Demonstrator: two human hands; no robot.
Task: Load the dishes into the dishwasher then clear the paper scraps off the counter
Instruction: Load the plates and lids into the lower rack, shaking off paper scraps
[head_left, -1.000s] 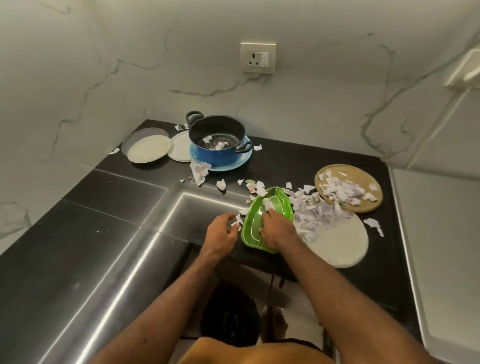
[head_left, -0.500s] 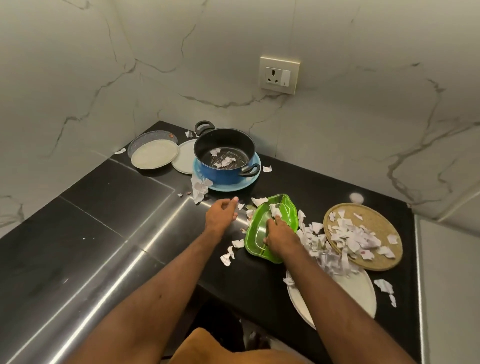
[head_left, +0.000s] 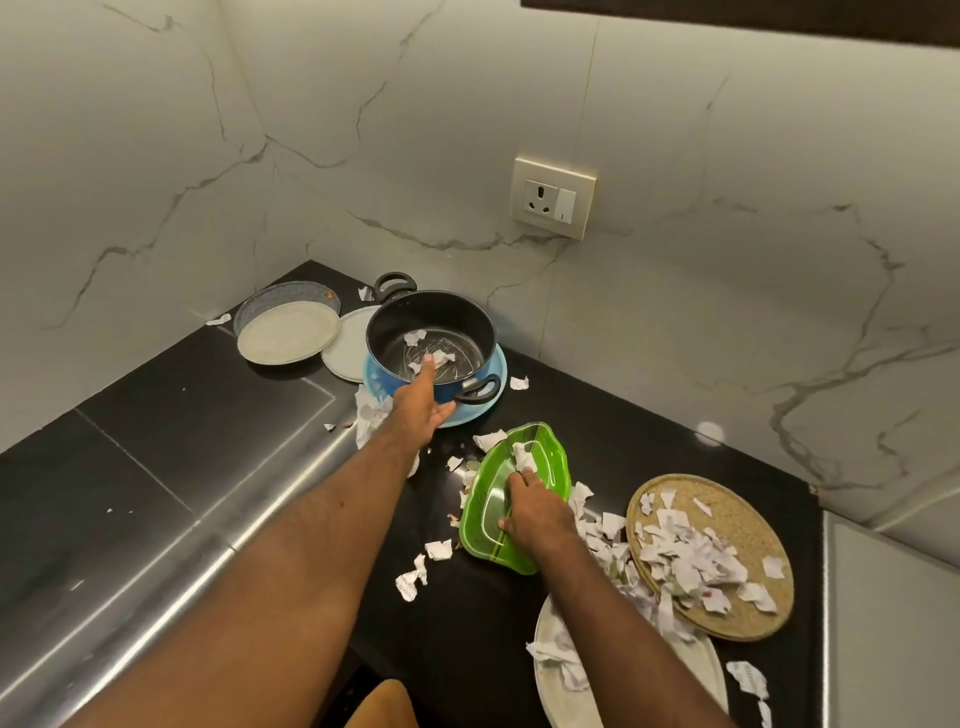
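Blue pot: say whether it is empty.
Not empty: the blue pot holds a few paper scraps on its dark bottom.

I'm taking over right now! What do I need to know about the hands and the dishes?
Left hand: open, fingers at the near rim of the blue pot.
Right hand: grips the green dish.
The pot sits on a blue plate; two plates lie in the corner, a white plate at the near edge.
Done: nothing looks loaded; no dishwasher in view.
Left: all dishes, then paper scraps on the counter, the woven mat and in the pot.
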